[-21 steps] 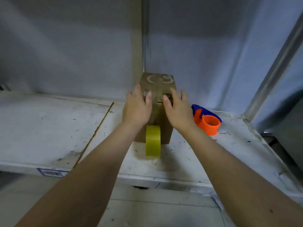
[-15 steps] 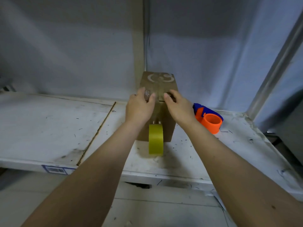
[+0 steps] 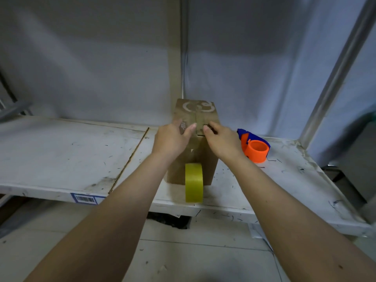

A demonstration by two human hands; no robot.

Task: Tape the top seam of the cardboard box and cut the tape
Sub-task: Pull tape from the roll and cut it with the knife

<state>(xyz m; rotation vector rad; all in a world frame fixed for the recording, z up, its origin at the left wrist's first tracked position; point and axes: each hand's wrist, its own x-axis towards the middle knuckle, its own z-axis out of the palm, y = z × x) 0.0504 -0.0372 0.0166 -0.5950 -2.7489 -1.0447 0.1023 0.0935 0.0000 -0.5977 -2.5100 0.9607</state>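
A tall brown cardboard box (image 3: 196, 113) stands on the white table (image 3: 61, 151) against the back wall, its top seam running away from me. A strip of tape runs from the top down the front face to a yellow-green tape roll (image 3: 194, 185) standing on edge before the box. My left hand (image 3: 173, 139) rests on the top's near left edge, thumb beside the seam. My right hand (image 3: 221, 140) rests on the near right edge, thumb also at the seam. Both press the box top, fingers apart.
An orange and blue tape dispenser (image 3: 254, 148) lies on the table just right of the box. A metal post (image 3: 337, 72) rises at the right. The table's front edge carries a barcode label (image 3: 85, 199). Grey sheeting hangs behind.
Both hands have slid back toward me along the box top, from covering the near half to resting at its near edge. The roll and dispenser have stayed put.
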